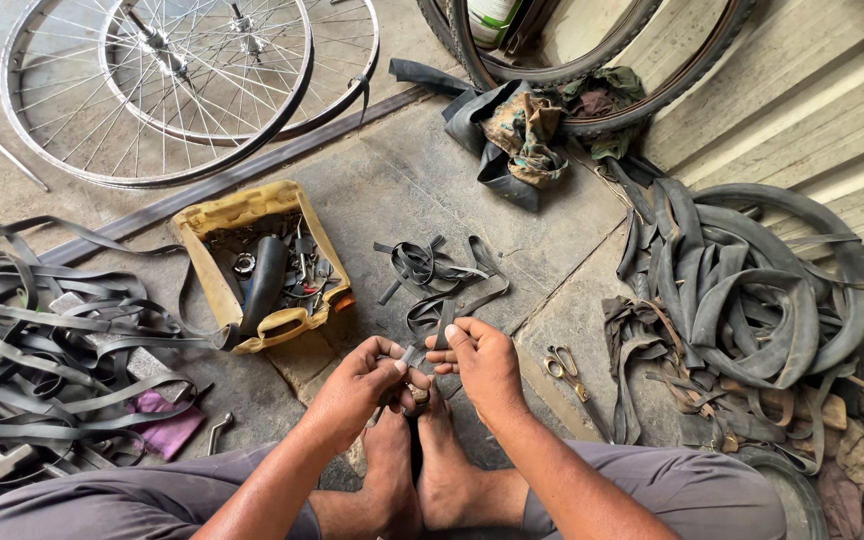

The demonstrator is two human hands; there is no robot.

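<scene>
I sit on the concrete floor with my bare feet (420, 470) together. My left hand (364, 383) and my right hand (479, 358) meet just above the toes, both pinching a short black rubber strip (413, 356). The strip's upper end (444, 322) rises between the fingers toward a loose heap of cut rubber strips (432, 275) lying on the floor in front of me. A pair of scissors (565, 368) with yellowish handles lies on the floor just right of my right hand.
A cut-open yellow plastic container (214, 268) holds tools and small parts at centre left. Long rubber strips (47, 345) pile at left, old inner tubes (752, 290) at right. Bicycle rims (162, 80) lie at the far left, a tyre (602, 70) with rags behind.
</scene>
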